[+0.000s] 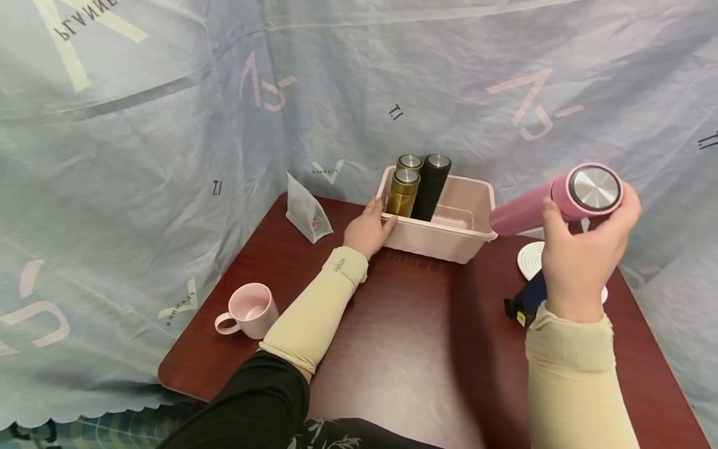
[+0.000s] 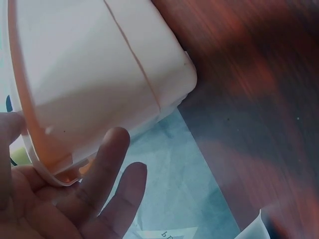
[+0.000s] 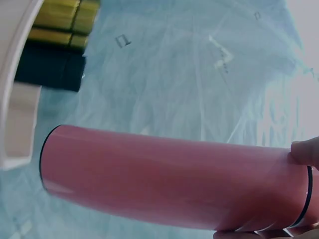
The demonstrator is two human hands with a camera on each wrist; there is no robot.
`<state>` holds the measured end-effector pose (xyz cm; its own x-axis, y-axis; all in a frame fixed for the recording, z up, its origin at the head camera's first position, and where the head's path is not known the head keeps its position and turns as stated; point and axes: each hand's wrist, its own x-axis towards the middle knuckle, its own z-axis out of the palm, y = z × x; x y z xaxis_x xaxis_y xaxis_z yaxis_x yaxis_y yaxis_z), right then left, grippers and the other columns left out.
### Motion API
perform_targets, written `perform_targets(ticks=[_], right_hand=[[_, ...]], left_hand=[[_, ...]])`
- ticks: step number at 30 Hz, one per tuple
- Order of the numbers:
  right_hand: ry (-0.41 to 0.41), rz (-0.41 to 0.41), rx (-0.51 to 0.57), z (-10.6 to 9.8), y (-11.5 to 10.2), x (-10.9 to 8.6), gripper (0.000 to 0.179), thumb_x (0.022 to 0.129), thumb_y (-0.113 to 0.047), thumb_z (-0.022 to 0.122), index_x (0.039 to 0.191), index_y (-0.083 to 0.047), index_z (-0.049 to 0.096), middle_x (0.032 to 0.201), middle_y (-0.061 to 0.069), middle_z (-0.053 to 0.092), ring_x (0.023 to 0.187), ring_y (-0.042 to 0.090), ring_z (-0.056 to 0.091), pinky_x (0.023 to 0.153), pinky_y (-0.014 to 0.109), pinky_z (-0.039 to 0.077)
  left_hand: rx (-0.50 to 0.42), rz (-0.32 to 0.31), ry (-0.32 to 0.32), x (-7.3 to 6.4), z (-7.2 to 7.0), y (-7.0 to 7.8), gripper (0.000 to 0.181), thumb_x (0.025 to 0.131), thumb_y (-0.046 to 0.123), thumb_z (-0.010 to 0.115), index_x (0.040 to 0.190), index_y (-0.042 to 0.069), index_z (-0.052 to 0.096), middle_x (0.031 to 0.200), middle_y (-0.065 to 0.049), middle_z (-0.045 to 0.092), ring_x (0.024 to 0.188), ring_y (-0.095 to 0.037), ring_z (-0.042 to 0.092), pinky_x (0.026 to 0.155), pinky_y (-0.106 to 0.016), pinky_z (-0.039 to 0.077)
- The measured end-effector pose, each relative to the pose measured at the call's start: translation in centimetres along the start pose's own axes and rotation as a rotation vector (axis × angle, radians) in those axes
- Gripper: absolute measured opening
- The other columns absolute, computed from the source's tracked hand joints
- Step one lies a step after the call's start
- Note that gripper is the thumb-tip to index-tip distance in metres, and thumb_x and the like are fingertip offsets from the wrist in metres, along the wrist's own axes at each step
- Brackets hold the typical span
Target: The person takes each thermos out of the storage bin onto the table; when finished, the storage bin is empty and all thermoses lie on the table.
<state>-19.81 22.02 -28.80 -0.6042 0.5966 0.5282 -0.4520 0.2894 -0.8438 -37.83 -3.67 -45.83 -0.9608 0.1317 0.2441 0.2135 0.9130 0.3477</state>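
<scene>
My right hand [image 1: 589, 255] grips a pink thermos flask [image 1: 527, 206] near its silver-topped lid, raised above the table and tilted, its base pointing left toward the bin. In the right wrist view the flask [image 3: 164, 179] lies nearly level across the picture, its base close to the bin's edge. My left hand [image 1: 367, 231] holds the near left corner of a pale pink plastic bin [image 1: 437, 240] by its rim; in the left wrist view two fingers stretch along the bin's outside wall [image 2: 84, 74]. Inside the bin stand two gold flasks [image 1: 402, 198] and a black flask [image 1: 430, 190], grouped at the left.
A pink mug [image 1: 252, 312] stands at the table's left, with a pale stand-up pouch [image 1: 307, 212] behind it. Under my right arm lie a dark blue item [image 1: 530, 296] and a white woven coaster [image 1: 529, 260]. Printed cloth [image 1: 348, 81] hangs behind the table.
</scene>
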Motion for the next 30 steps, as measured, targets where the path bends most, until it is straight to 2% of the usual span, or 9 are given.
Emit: perform_targets(ticks=[4, 7, 11, 20, 26, 30], right_hand=[[0.004, -0.014, -0.148, -1.4, 1.5, -1.5, 0.070, 0.078, -0.002, 0.074, 0.140, -0.020, 0.045, 0.131, 0.001, 0.054, 0.114, 0.016, 0.054, 0.093, 0.029, 0.048], [-0.012, -0.032, -0.253, -2.0, 3.0, -2.6, 0.070, 0.079, -0.007, 0.074, 0.141, -0.020, 0.045, 0.132, -0.001, 0.053, 0.117, 0.013, 0.052, 0.098, 0.026, 0.042], [-0.058, -0.044, -0.334, -2.3, 6.0, -3.6, 0.071, 0.079, -0.011, 0.076, 0.143, -0.019, 0.043, 0.134, 0.001, 0.052, 0.122, 0.013, 0.049, 0.104, 0.024, 0.034], [-0.131, 0.007, -0.409, -1.5, 11.0, -5.2, 0.071, 0.082, -0.013, 0.074, 0.144, -0.007, 0.039, 0.135, 0.013, 0.050, 0.124, 0.020, 0.048, 0.104, 0.027, 0.037], [-0.168, 0.034, -0.453, -1.0, 13.1, -5.4, 0.073, 0.084, -0.015, 0.074, 0.145, -0.004, 0.036, 0.137, 0.019, 0.047, 0.129, 0.027, 0.044, 0.109, 0.035, 0.032], [-0.181, 0.067, -0.471, -0.6, 13.8, -5.2, 0.075, 0.086, -0.018, 0.072, 0.148, -0.006, 0.033, 0.140, 0.019, 0.045, 0.132, 0.028, 0.041, 0.111, 0.036, 0.029]], left_hand=[[-0.005, 0.002, 0.004, 0.0, -0.3, -0.5, 0.074, 0.101, 0.062, 0.037, 0.156, 0.013, 0.035, 0.160, -0.005, 0.032, 0.112, -0.026, 0.064, 0.084, -0.043, 0.053], [-0.006, 0.000, -0.007, -0.1, -0.6, -0.7, 0.074, 0.101, 0.062, 0.037, 0.156, 0.013, 0.034, 0.160, -0.005, 0.032, 0.115, -0.027, 0.063, 0.085, -0.043, 0.053], [-0.001, -0.002, -0.015, 0.0, -0.7, -0.7, 0.075, 0.101, 0.063, 0.036, 0.157, 0.013, 0.034, 0.160, -0.005, 0.031, 0.117, -0.026, 0.062, 0.086, -0.042, 0.052], [-0.001, 0.004, -0.017, 0.0, -0.5, -0.3, 0.075, 0.101, 0.063, 0.035, 0.157, 0.013, 0.032, 0.161, -0.004, 0.029, 0.112, -0.025, 0.064, 0.082, -0.042, 0.054], [-0.001, 0.004, -0.030, -0.1, -0.5, 0.0, 0.077, 0.101, 0.063, 0.034, 0.158, 0.011, 0.030, 0.161, -0.004, 0.029, 0.109, -0.024, 0.066, 0.079, -0.040, 0.054], [-0.001, 0.007, -0.028, -0.1, -0.6, 0.0, 0.077, 0.101, 0.063, 0.035, 0.158, 0.011, 0.030, 0.161, -0.005, 0.029, 0.109, -0.025, 0.066, 0.079, -0.041, 0.054]])
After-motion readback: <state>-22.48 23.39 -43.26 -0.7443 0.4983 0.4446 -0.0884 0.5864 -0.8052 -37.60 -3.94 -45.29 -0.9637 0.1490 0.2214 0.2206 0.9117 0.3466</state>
